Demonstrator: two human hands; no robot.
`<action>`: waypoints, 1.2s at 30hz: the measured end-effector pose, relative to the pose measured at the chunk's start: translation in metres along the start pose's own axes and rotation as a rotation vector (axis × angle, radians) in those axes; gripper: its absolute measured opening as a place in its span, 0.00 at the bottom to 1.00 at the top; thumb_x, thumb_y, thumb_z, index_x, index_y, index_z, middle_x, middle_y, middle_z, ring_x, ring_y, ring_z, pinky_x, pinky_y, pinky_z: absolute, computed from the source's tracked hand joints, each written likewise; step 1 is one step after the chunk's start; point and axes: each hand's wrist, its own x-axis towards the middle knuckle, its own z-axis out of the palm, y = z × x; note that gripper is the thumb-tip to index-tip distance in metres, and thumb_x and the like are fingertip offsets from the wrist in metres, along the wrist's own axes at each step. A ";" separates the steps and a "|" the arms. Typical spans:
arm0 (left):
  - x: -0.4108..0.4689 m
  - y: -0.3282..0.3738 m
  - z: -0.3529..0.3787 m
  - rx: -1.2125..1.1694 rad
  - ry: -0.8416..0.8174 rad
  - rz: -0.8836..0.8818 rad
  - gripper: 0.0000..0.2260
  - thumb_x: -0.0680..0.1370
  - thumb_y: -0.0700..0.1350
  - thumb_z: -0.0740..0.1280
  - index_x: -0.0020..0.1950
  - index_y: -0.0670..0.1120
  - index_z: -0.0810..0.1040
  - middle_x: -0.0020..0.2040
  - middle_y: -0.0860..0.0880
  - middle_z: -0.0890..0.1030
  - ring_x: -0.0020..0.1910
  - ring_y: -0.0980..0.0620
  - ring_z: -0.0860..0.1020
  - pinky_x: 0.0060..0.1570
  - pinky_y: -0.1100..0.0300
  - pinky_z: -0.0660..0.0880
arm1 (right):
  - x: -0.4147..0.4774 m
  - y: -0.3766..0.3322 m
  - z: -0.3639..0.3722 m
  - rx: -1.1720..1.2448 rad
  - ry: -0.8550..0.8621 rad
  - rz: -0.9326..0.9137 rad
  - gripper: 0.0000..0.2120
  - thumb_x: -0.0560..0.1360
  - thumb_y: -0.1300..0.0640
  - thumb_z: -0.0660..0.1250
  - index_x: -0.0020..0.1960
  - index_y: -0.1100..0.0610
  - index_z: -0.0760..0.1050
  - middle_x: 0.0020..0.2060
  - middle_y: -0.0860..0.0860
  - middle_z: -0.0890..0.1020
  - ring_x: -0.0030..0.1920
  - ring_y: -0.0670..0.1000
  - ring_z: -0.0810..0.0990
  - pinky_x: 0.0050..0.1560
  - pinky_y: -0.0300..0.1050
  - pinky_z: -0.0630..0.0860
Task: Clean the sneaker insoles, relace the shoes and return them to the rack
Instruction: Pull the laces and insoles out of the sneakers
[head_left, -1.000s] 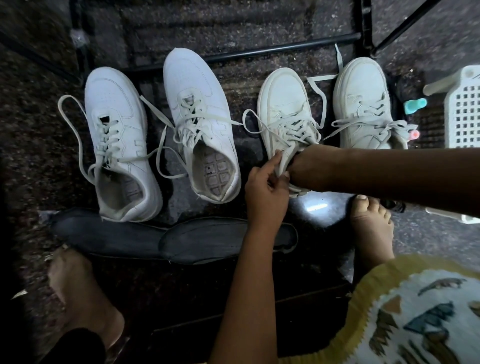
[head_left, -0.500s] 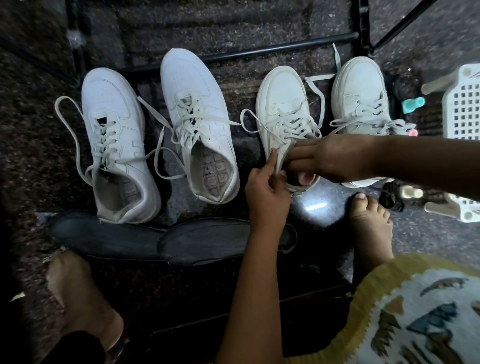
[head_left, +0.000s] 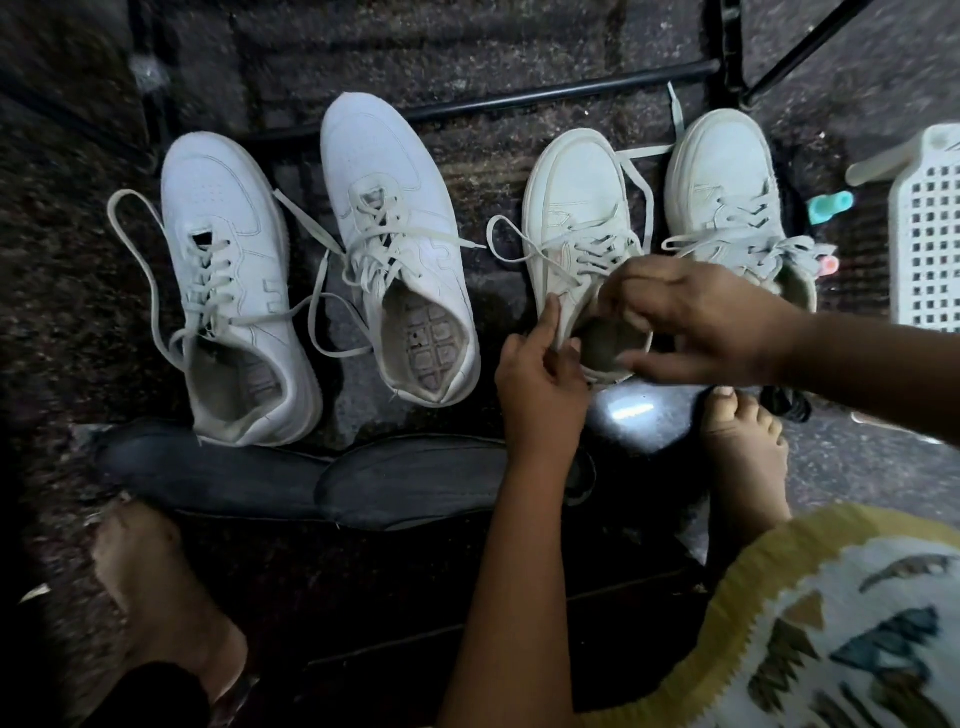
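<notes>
My left hand (head_left: 540, 379) is at the near side of the cream sneaker (head_left: 571, 192), third in the row on the floor (head_left: 62, 312). Its fingers (head_left: 553, 317) and thumb pinch the edge of the collar, just as they did a second ago.

My right hand (head_left: 696, 312) is what has changed. A second ago it was pushed down into the shoe's opening; half a second ago it was coming up over the laces. Now it sits above the opening with its fingers (head_left: 631, 299) curled in by the tongue and the thumb stretched across the heel. Whether they actually grasp anything there I cannot tell. With the hand out, a dark insole (head_left: 610, 345) shows inside the heel, where my fist hid it before.

The other shoes have not moved: two white sneakers, one (head_left: 218, 218) at far left and one (head_left: 384, 171) beside it, both with loose laces, and the other cream sneaker (head_left: 722, 171) to the right. All four point their toes toward the black rack bar (head_left: 561, 93). Two more dark insoles (head_left: 208, 478) (head_left: 415, 486) lie overlapping on the floor in front of the white pair, between my bare feet. A white basket (head_left: 930, 234) stands at the right edge.
</notes>
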 end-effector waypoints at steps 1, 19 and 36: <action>0.000 0.000 0.000 -0.005 0.003 -0.011 0.22 0.73 0.49 0.63 0.68 0.54 0.73 0.42 0.56 0.67 0.42 0.39 0.78 0.44 0.44 0.80 | 0.000 0.004 0.006 -0.100 0.004 0.016 0.16 0.74 0.51 0.66 0.56 0.59 0.74 0.51 0.58 0.77 0.52 0.59 0.77 0.52 0.54 0.76; -0.004 -0.003 0.007 -0.037 0.021 -0.087 0.24 0.71 0.51 0.57 0.67 0.65 0.67 0.46 0.34 0.79 0.43 0.36 0.81 0.45 0.44 0.80 | 0.019 -0.001 0.045 -0.865 -0.146 -0.147 0.12 0.67 0.59 0.54 0.31 0.53 0.75 0.26 0.49 0.77 0.28 0.52 0.78 0.36 0.41 0.72; 0.001 -0.004 0.005 -0.019 -0.018 -0.094 0.20 0.71 0.59 0.53 0.63 0.69 0.67 0.55 0.43 0.82 0.47 0.39 0.82 0.48 0.43 0.79 | 0.041 0.013 0.061 -1.095 -0.085 -0.164 0.16 0.63 0.61 0.52 0.21 0.54 0.72 0.19 0.46 0.71 0.20 0.48 0.70 0.28 0.36 0.55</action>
